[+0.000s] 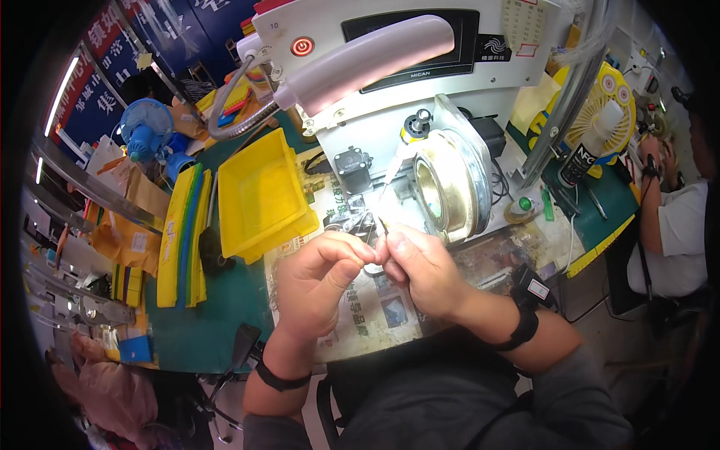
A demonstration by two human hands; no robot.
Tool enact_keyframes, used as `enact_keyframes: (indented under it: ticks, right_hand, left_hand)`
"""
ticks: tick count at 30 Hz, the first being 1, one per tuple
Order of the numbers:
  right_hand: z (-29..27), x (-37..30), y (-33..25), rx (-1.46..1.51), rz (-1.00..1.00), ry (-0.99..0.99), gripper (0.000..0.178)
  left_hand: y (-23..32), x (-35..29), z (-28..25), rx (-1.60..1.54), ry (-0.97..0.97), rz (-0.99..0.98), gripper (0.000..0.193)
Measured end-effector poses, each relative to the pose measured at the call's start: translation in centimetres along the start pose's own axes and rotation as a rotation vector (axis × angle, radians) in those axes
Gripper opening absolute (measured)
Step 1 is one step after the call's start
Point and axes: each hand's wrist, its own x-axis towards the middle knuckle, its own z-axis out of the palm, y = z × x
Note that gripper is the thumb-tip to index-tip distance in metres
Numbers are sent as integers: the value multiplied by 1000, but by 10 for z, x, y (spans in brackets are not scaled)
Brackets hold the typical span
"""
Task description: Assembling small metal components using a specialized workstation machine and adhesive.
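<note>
My left hand and my right hand meet fingertip to fingertip in front of a white bench machine. Both are closed in a pinch. Whatever lies between the fingers is too small to name; a thin dark tip shows just above the right fingertips. Bright light washes out the spot beyond them, where small metal parts of the machine stand. A pale pointed nozzle slants down toward that spot. To its right is a large spool with a shiny metal ring.
A yellow tray lies left of the machine, with yellow and blue strips beyond it. Overhead hangs a lamp. At right stand a spray can, a yellow fan and a small green-capped jar. Another person sits at far right.
</note>
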Motion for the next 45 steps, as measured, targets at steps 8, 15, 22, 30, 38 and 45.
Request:
enact_keyframes:
  ticks: [8,15,22,30,38,45]
  right_hand:
    - [-3,12,3,-2,4,27,33]
    - [-3,17,9,13,26,48,34]
    - [-1,17,7,-33,4,74,35]
    - [5,21,0,-67,59,107,38]
    - [-30,-37,-22,-472,-68,-121,29]
    - [-76,-55,-32,-1249,-58,-241,20]
  left_hand:
    - [3,0,2,85,5,24,8]
    - [4,-1,3,117,5,40,6]
    - [7,0,7,188,23,77,3]
    - [22,-5,9,138,-145,98,2]
    - [46,22,-55,867,336,-14,17]
    - [9,70,-202,1546,265,-39,24]
